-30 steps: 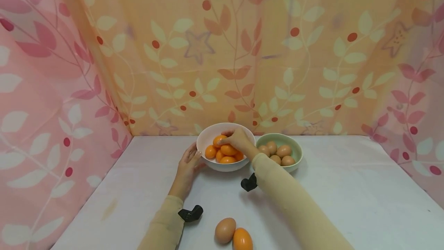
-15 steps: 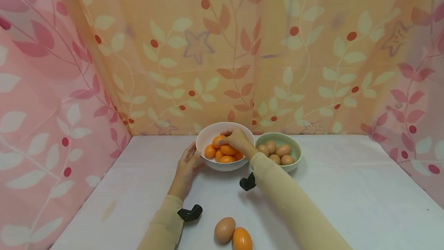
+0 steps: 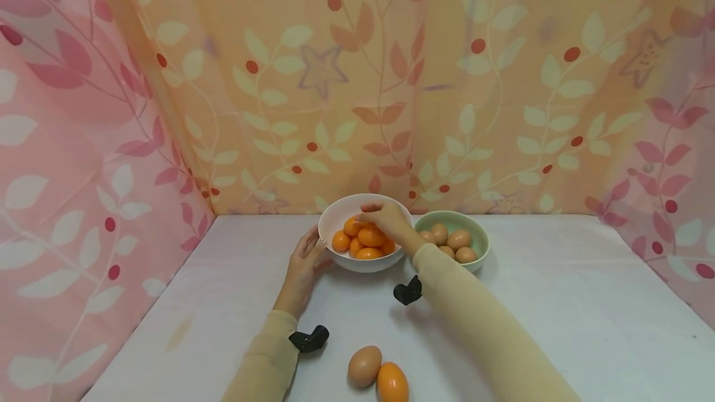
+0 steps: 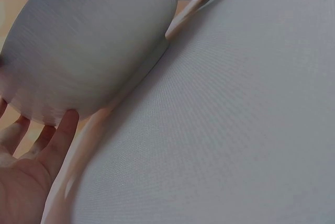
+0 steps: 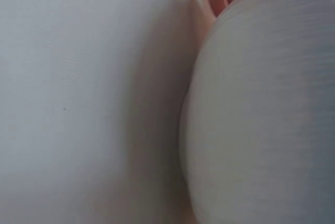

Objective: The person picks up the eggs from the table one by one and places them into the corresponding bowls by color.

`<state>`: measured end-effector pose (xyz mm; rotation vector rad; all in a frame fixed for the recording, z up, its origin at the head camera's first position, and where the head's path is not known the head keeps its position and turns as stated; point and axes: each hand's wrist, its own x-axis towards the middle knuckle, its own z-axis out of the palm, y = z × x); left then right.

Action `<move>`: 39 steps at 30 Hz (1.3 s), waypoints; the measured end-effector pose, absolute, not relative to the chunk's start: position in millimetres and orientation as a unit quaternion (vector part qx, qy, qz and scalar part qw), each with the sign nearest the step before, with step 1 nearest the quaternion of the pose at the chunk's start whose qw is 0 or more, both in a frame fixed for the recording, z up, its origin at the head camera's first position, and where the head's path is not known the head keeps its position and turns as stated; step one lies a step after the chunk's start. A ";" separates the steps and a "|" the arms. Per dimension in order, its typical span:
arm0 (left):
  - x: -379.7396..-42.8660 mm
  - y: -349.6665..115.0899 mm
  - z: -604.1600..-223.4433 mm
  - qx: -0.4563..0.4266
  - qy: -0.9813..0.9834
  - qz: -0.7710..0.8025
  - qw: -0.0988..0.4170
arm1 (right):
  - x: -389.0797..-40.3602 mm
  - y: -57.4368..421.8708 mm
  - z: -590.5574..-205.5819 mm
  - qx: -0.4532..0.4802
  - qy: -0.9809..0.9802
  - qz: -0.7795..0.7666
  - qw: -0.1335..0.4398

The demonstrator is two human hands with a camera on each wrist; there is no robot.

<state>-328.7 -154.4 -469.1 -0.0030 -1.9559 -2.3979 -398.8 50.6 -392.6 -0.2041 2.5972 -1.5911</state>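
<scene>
In the head view, a white bowl (image 3: 335,217) stands at the back of the table with several smooth orange eggs (image 3: 371,237) piled in it. My left hand (image 3: 302,263) rests against the bowl's left outer side; the left wrist view shows its fairly straight fingers (image 4: 65,132) touching the wall. Over the right part of the pile hovers my right hand (image 3: 389,221), palm down, its fingertips just above the orange eggs and apparently holding nothing. The right wrist view shows only the outside of the bowl (image 5: 256,103) and part of the left hand.
A green bowl (image 3: 481,242) with several brown eggs (image 3: 460,239) stands close to the white bowl's right. Near the front edge lie a brown egg (image 3: 365,366) and an orange egg (image 3: 393,382), side by side. A patterned curtain (image 3: 357,79) closes off the back and sides.
My right hand has let go of the orange egg at the top of the pile and lifted slightly. The left hand stays at the bowl's side.
</scene>
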 end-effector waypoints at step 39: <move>-330.3 -154.5 -470.1 0.000 -0.631 -0.775 0.020 | -245.8 99.1 -415.3 -0.227 0.728 -0.607 0.223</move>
